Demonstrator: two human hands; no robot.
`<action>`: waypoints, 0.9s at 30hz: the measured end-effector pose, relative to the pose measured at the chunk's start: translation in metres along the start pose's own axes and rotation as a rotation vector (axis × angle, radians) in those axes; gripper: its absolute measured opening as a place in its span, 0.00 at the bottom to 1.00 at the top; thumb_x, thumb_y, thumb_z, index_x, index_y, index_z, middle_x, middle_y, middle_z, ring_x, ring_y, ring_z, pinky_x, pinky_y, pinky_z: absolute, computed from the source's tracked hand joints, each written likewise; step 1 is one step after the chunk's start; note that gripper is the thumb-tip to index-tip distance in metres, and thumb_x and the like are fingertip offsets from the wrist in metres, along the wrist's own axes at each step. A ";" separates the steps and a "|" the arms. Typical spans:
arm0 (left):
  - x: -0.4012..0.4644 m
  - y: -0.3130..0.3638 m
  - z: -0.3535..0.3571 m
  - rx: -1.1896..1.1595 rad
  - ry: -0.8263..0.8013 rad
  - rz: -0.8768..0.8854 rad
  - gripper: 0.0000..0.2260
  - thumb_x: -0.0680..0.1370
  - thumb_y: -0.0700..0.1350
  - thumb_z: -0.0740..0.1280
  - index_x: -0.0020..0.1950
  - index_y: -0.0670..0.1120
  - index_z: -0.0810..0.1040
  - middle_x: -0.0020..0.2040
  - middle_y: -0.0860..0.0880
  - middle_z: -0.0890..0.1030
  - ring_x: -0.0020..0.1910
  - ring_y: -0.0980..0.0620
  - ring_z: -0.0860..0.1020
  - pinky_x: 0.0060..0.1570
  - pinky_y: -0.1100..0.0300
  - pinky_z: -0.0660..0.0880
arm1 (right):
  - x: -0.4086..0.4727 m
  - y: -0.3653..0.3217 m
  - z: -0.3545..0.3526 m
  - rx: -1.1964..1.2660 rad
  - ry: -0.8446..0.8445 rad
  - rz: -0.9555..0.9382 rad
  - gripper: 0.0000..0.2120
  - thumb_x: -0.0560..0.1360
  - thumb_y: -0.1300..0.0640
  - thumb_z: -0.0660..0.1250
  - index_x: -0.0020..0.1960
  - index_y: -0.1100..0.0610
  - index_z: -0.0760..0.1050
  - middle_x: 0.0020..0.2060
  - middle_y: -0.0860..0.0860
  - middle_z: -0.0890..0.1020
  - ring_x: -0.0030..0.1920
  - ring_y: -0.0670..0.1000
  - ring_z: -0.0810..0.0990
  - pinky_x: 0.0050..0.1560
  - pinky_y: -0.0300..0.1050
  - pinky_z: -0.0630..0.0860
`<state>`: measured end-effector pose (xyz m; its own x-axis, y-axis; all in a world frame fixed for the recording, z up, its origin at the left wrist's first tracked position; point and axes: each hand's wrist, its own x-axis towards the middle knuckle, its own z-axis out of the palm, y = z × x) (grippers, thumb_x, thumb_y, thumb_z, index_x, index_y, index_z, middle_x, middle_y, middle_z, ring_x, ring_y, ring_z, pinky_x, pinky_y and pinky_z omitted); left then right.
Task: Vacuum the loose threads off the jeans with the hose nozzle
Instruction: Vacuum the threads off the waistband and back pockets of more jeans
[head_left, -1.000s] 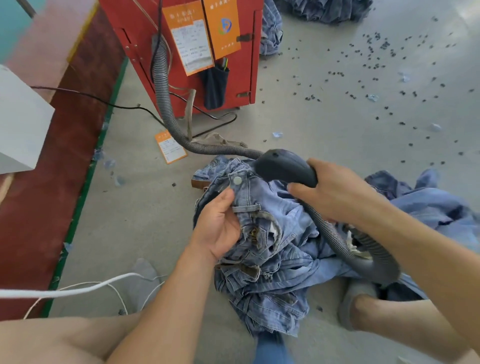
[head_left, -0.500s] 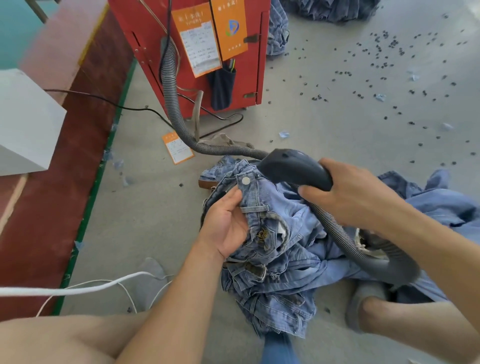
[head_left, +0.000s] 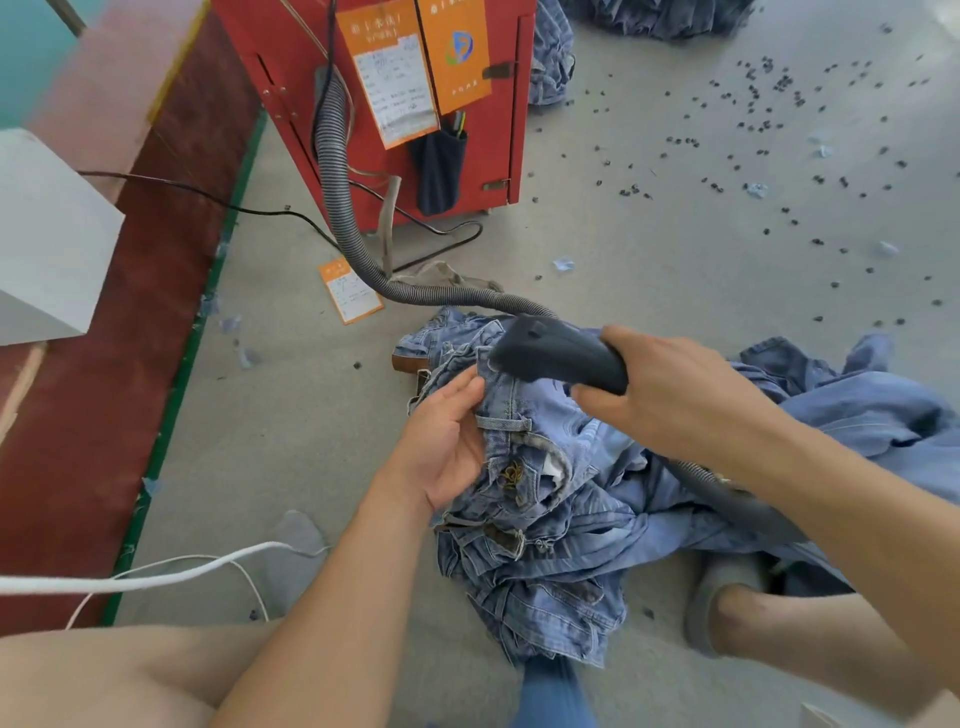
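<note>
A white cord (head_left: 156, 574) trails over the floor (head_left: 649, 270) at the far left, beside a dark red strip with a green edge. Beyond the fingers of both hands stands a red cabinet (head_left: 483, 156) with orange sheets stuck to it, and a grey ribbed hose (head_left: 337, 171) drops from its side and curves along the floor toward the hands. An orange slip (head_left: 350, 291) lies on the floor just beside that curve.

The left hand (head_left: 447, 441) pinches the waistband of the jeans (head_left: 545, 509) between thumb and bent fingers (head_left: 462, 389), holding the cloth up at its edge. The jeans lie crumpled on the floor under and between the two hands, with more denim spreading off to the right.

Just past the left fingertips, the dark nozzle (head_left: 556, 353) sits with its tip touching the waistband. The right hand (head_left: 660, 389) grips the nozzle from behind, fingers wrapped around its body. Further right, small dark bits (head_left: 769, 83) are scattered over the floor, well apart from the hands.
</note>
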<state>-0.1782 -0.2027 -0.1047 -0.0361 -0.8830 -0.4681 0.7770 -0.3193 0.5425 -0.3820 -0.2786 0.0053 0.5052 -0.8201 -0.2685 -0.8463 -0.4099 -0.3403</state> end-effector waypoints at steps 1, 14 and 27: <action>-0.001 0.000 0.000 0.010 -0.005 -0.003 0.15 0.86 0.38 0.57 0.69 0.40 0.78 0.62 0.40 0.83 0.58 0.44 0.84 0.58 0.46 0.82 | 0.006 -0.003 0.001 0.023 0.016 0.001 0.12 0.80 0.42 0.66 0.53 0.49 0.72 0.35 0.46 0.78 0.33 0.47 0.77 0.31 0.45 0.70; -0.003 -0.003 0.000 0.059 0.041 -0.031 0.15 0.86 0.39 0.57 0.70 0.39 0.77 0.63 0.39 0.83 0.57 0.44 0.84 0.54 0.48 0.83 | 0.017 -0.005 -0.007 0.143 0.093 0.075 0.11 0.80 0.43 0.67 0.53 0.49 0.71 0.36 0.47 0.78 0.34 0.48 0.77 0.31 0.44 0.68; 0.000 0.009 -0.003 0.069 0.114 -0.036 0.18 0.87 0.42 0.54 0.71 0.36 0.75 0.61 0.36 0.82 0.55 0.42 0.83 0.57 0.46 0.82 | 0.004 -0.001 0.000 0.171 -0.040 0.029 0.07 0.78 0.43 0.69 0.51 0.45 0.75 0.33 0.47 0.80 0.32 0.47 0.80 0.31 0.44 0.72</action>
<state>-0.1695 -0.2047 -0.1022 0.0115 -0.8266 -0.5627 0.7316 -0.3766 0.5683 -0.3798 -0.2814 0.0047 0.4902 -0.8129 -0.3146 -0.8212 -0.3097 -0.4794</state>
